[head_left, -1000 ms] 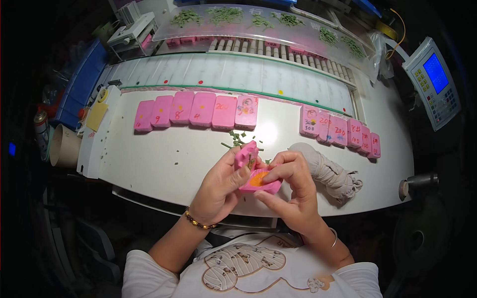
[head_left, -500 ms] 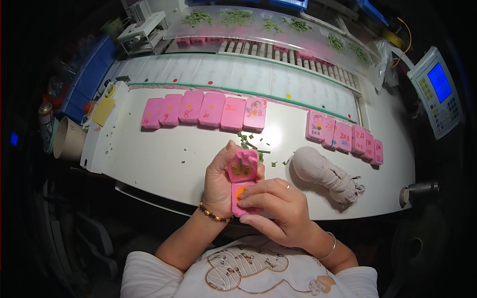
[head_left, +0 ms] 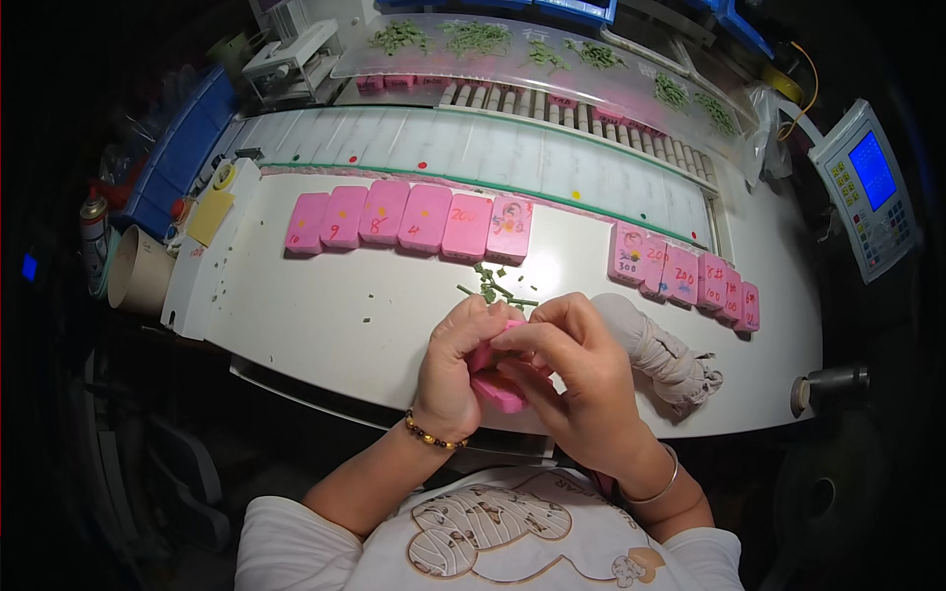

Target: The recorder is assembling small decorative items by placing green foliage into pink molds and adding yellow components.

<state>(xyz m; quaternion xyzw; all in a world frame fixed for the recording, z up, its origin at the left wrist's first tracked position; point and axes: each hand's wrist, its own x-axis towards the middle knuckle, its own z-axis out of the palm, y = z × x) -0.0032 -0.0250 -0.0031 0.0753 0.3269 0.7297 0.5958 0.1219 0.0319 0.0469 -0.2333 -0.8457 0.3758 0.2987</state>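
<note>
My left hand (head_left: 451,364) is wrapped round a pink rubber mold (head_left: 503,391), held above the table's front edge. The mold is partly folded open, and one flap points towards me. My right hand (head_left: 591,384) is bent over the mold's upper part, thumb and forefinger closed on it; the fingers cover its inside. Just beyond the hands lie small green wax pieces (head_left: 496,288) on the white table. Beside my right hand rests a knotted pale cloth bundle (head_left: 658,355).
Pink blocks stand in a left row (head_left: 426,219) and a right row (head_left: 680,274). Behind them runs a strip of white tiles (head_left: 394,148). A clear shelf (head_left: 631,74) carries green pieces. A control panel (head_left: 872,187) is at right, a beige cup (head_left: 140,271) at left.
The mold was spread open, showing its cavity and an orange spot; now it is bent and partly folded. My right hand has moved up and gripped its upper part.
</note>
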